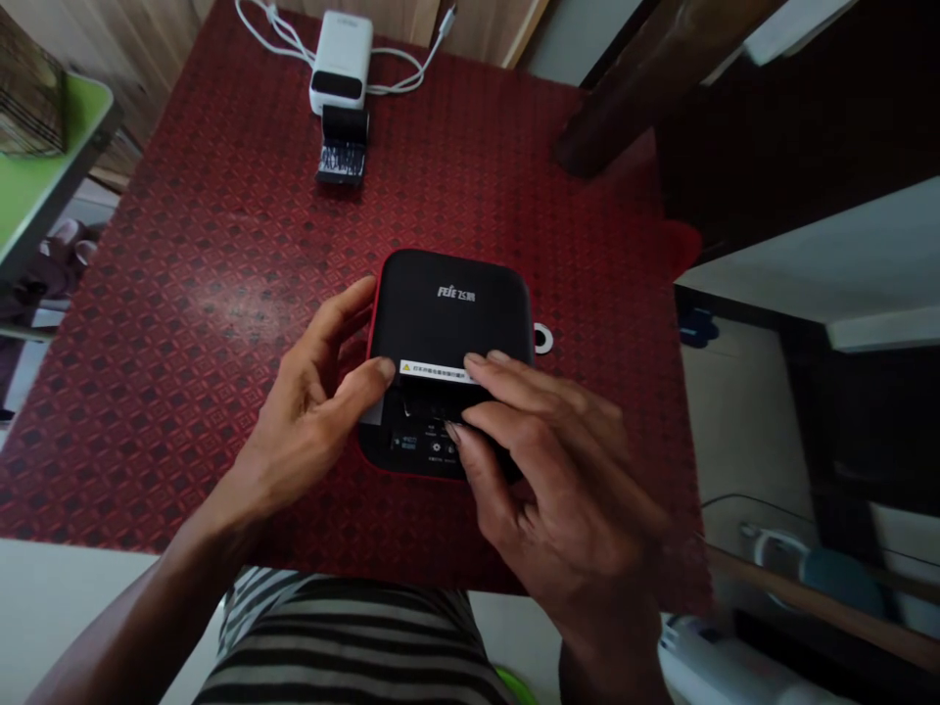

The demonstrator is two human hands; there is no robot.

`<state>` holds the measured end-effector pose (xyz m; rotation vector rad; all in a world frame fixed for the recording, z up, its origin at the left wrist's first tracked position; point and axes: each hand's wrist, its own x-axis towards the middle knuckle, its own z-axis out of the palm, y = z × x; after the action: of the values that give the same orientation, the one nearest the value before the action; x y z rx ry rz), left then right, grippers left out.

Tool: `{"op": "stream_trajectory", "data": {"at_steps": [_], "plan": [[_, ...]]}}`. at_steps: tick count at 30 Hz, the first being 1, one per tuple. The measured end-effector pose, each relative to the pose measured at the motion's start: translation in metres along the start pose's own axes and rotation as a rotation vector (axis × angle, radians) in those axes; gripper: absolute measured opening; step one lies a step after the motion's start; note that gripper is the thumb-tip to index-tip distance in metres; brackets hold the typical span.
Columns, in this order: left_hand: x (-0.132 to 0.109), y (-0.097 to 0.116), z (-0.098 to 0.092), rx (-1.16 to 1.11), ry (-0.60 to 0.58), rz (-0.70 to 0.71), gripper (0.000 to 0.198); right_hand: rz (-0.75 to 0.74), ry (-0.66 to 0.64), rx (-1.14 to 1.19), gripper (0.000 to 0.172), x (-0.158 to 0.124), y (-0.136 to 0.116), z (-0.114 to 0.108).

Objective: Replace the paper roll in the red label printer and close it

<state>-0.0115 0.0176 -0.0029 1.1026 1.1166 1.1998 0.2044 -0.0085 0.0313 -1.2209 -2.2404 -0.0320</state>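
Observation:
A black square device (455, 313) with a white logo, a red edge and a white warning strip lies on the red patterned table. My left hand (312, 397) holds its left side, thumb on the top near the strip and fingers along the edge. Over the lower right of the device is my right hand (543, 460), with two fingertips by the strip's right end and the thumb and another finger close together at the dark slot. Whether anything thin is between them is too dark to tell. Small printed icons show below the slot.
At the table's (242, 225) back stand a white device (344, 59) with a white cable (411, 78) and a black roll with a patterned strip (342, 147). A white ring (542, 339) touches the device's right side. A brown post (624, 98) rises at the back right.

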Motion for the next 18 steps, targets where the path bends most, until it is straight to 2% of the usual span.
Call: {"op": "stream_trajectory", "data": {"at_steps": [11, 14, 16, 18], "plan": [[0.001, -0.008, -0.003, -0.007, 0.007, 0.036, 0.061, 0.024, -0.007, 0.119, 0.007, 0.000, -0.001, 0.003], [-0.005, -0.010, -0.008, -0.034, 0.004, -0.019, 0.057, 0.066, 0.082, 0.182, 0.026, -0.013, 0.001, 0.003], [-0.011, -0.012, -0.012, -0.084, -0.026, -0.036, 0.056, 0.136, 0.207, 0.183, 0.041, -0.027, 0.004, 0.003], [-0.016, -0.013, -0.014, -0.120, -0.057, -0.026, 0.060, 0.204, 0.313, 0.165, 0.048, -0.042, 0.006, 0.003]]}}
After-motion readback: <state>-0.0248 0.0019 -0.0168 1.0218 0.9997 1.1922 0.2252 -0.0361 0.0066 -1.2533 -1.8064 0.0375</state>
